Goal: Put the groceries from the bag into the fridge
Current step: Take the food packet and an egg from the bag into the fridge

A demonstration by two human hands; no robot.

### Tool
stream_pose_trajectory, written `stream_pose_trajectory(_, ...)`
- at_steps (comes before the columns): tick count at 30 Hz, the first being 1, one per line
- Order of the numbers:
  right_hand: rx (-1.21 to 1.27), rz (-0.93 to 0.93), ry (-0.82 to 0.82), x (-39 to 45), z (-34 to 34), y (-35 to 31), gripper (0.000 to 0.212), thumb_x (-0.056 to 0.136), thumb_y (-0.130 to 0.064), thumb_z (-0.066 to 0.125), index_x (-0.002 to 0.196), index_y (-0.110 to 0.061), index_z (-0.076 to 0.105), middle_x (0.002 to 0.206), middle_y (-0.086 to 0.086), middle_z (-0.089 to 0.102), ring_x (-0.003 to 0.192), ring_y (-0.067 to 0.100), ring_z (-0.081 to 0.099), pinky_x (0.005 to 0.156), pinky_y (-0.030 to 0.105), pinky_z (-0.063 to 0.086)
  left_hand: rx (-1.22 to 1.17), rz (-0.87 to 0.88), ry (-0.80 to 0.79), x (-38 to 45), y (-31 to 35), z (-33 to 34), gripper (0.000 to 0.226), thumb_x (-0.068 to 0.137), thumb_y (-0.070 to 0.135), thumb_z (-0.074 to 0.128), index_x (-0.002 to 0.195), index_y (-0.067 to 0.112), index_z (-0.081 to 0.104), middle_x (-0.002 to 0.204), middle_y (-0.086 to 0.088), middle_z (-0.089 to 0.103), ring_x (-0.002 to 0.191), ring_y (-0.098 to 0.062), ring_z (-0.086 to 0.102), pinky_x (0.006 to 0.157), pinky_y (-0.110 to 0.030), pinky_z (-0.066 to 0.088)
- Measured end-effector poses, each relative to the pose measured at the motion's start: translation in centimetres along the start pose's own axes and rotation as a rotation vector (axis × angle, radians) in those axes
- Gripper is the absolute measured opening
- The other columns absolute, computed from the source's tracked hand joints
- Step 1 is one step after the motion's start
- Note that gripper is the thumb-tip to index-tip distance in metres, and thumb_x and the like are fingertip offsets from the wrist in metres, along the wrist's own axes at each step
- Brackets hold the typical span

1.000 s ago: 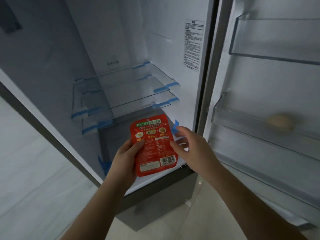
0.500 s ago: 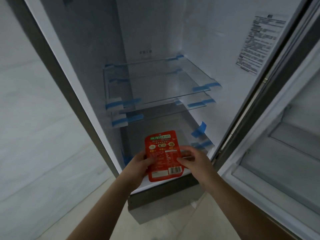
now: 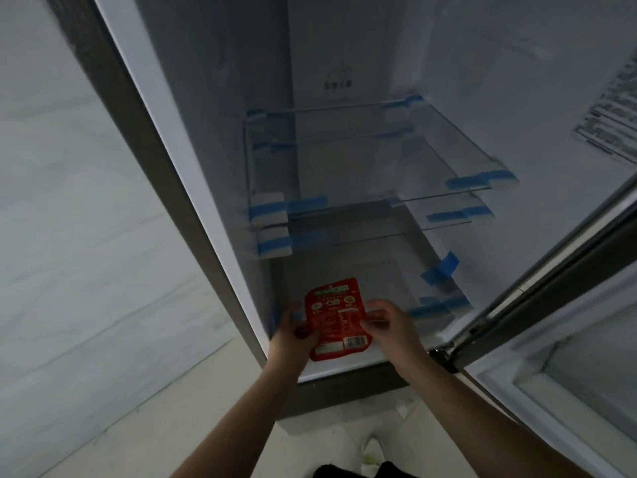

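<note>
Careful: your left hand [image 3: 293, 334] and right hand [image 3: 389, 324] both pinch the red packet [image 3: 336, 319] over the fridge's bottom shelf [image 3: 396, 281] front edge; released there, it could slide out.

Pale tiled wall [image 3: 86, 253] left of the appliance; beige floor [image 3: 213, 419] below; a light shoe [image 3: 374, 450] near the bottom edge.

Single head-worn wide-angle view, looking forward and steeply down, close to the open fridge [image 3: 213, 98]; lower shelves [image 3: 379, 160] centred, door [image 3: 568, 357] at right edge.
</note>
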State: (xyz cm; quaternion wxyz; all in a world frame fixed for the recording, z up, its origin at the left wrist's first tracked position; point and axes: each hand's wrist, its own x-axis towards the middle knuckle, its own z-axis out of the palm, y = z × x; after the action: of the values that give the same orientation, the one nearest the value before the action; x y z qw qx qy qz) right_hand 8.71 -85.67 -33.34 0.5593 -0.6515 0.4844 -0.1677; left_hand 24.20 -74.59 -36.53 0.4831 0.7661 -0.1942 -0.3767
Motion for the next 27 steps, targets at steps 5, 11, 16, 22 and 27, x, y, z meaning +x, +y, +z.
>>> stream_pose_trajectory(5,-0.084,-0.016,-0.095,3.9,0.1,1.1,0.016,0.091,-0.017,0.061,0.105,-0.025,0.062,0.107,-0.007,0.065,0.096,0.008,0.064,0.079,0.023,0.054,0.212,0.02,0.006,1.4,0.4,1.4,0.046,0.094,0.021,0.063,0.136,0.027,0.047,0.106,0.004,0.065,0.092,-0.012,0.065,0.079,-0.028,0.054)
stream_pose_trajectory(11,-0.151,-0.048,-0.211,7.6,0.6,0.8,0.02,0.095,-0.018,0.054,0.113,-0.025,0.061,0.106,-0.01,0.063,0.09,-0.001,0.061,0.068,0.013,0.046,0.341,0.053,0.041,3.7,0.5,2.1,0.041,0.1,0.021,0.052,0.14,0.028,0.045,0.111,0.004,0.064,0.087,-0.002,0.062,0.071,-0.015,0.05)
stream_pose_trajectory(16,-0.248,-0.108,-0.255,9.5,1.9,1.1,0.022,0.097,-0.026,0.051,0.117,-0.027,0.06,0.108,-0.009,0.063,0.09,-0.002,0.059,0.069,0.012,0.043,0.476,0.094,0.017,5.2,-0.2,2.7,0.049,0.102,0.012,0.043,0.148,0.029,0.038,0.15,-0.003,0.037,0.122,-0.016,0.053,0.101,-0.029,0.048)
stream_pose_trajectory(22,-0.324,-0.191,-0.326,10.2,2.7,1.5,0.026,0.099,-0.024,0.048,0.123,-0.024,0.058,0.113,-0.006,0.062,0.094,0.0,0.059,0.08,0.013,0.047,0.501,0.086,0.001,6.1,-1.3,3.0,0.056,0.102,0.018,0.044,0.154,0.028,0.024,0.163,-0.002,0.013,0.14,-0.02,0.036,0.111,-0.026,0.035)
stream_pose_trajectory(27,-0.414,-0.329,-0.35,10.2,2.7,1.2,0.03,0.097,-0.017,0.049,0.126,-0.021,0.058,0.12,-0.001,0.061,0.105,0.008,0.059,0.087,0.015,0.044,0.678,0.153,0.041,6.4,-1.9,3.3,0.06,0.104,0.023,0.042,0.156,0.019,0.014,0.165,-0.004,0.002,0.152,-0.021,0.004,0.122,-0.038,0.018)
